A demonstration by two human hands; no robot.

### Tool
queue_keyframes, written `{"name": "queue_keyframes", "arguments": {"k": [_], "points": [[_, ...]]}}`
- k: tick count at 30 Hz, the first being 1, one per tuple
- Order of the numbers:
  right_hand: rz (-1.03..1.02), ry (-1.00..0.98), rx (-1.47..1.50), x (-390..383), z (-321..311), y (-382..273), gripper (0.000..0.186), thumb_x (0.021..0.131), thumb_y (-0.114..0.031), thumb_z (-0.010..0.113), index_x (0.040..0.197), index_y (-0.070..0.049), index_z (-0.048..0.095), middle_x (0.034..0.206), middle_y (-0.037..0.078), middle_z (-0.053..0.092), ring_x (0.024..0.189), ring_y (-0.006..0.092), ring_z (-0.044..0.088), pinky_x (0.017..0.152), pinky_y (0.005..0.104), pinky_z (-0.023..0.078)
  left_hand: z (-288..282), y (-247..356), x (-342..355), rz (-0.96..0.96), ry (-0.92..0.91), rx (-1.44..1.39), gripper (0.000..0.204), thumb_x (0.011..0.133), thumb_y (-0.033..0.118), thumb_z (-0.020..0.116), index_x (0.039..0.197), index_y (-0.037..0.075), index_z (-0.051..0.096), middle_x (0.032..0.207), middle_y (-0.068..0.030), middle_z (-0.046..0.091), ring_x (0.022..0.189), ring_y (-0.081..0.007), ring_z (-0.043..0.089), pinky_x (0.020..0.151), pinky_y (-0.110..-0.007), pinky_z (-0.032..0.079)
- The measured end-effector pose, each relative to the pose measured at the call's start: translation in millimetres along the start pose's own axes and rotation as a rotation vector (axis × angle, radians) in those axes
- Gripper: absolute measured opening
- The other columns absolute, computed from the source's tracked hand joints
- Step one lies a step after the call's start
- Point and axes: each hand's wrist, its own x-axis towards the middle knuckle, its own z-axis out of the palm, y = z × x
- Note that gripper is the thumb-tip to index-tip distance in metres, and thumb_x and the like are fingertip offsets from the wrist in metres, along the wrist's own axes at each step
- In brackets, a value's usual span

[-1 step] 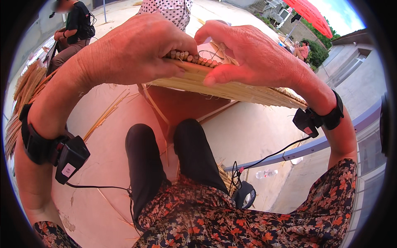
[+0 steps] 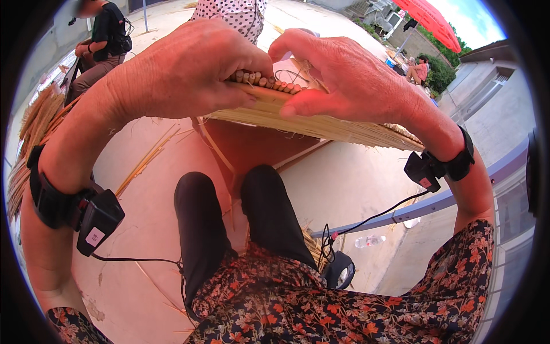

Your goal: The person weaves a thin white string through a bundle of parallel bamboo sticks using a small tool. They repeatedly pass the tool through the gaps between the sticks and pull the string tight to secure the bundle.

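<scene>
A stiff mat of pale straw-coloured stalks [image 2: 344, 131] is raised in front of me above a brown board-like surface [image 2: 252, 143]. Along its upper edge the round cut ends of the stalks [image 2: 266, 81] sit in a row. My left hand [image 2: 195, 69] is closed over that edge, thumb on the near side. Across the mat's edge to the right curls my right hand [image 2: 349, 77], its thumb pressed to the near face and its other fingers partly hidden behind. A thin looped strand [image 2: 289, 75] shows between the two hands.
Loose stalks [image 2: 150, 155] lie on the pale floor at left, beside a large stalk bundle [image 2: 34, 129]. My legs [image 2: 200, 212] are below the mat. A blue-grey rail [image 2: 401, 215] and a plastic bottle [image 2: 369, 241] are at right. A person in dark clothes [image 2: 106, 37] sits far left.
</scene>
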Motion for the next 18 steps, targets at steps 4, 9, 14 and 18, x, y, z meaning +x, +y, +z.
{"name": "queue_keyframes", "arguments": {"k": [4,9,14,18], "points": [[0.043,-0.01,0.092,0,6,-2,0.042,0.087,-0.031,0.071,0.118,-0.008,0.057,0.086,0.022,0.066,0.082,0.0418,0.064,0.073,0.0493,0.047,-3,8,-1,-0.03,-0.039,-0.005,0.023,0.082,0.014,0.078,0.101,0.003,0.072,0.075,-0.0176,0.065,0.069,-0.0358,0.064,0.064,-0.039,0.05],[0.066,0.027,0.17,-3,8,4,0.048,0.084,-0.028,0.074,0.123,-0.007,0.055,0.093,0.022,0.066,0.087,0.0374,0.064,0.077,0.0451,0.049,2,-1,-2,0.013,0.029,0.011,0.024,0.081,0.012,0.077,0.102,0.002,0.072,0.076,-0.0184,0.065,0.069,-0.0361,0.063,0.064,-0.039,0.05],[-0.043,0.153,0.231,-5,23,24,0.058,0.078,-0.018,0.08,0.128,-0.007,0.053,0.091,0.007,0.062,0.079,0.0198,0.053,0.071,0.0337,0.045,4,1,2,0.007,0.024,0.0,0.025,0.081,0.011,0.077,0.103,0.002,0.073,0.076,-0.0187,0.065,0.068,-0.0365,0.063,0.064,-0.039,0.05],[-0.009,0.086,0.26,-5,17,18,0.051,0.083,-0.025,0.072,0.126,-0.005,0.053,0.097,0.019,0.064,0.089,0.0333,0.064,0.079,0.0419,0.049,6,-1,1,0.017,0.031,0.014,0.024,0.081,0.011,0.076,0.103,0.002,0.073,0.076,-0.0182,0.065,0.068,-0.0362,0.062,0.063,-0.039,0.05]]}}
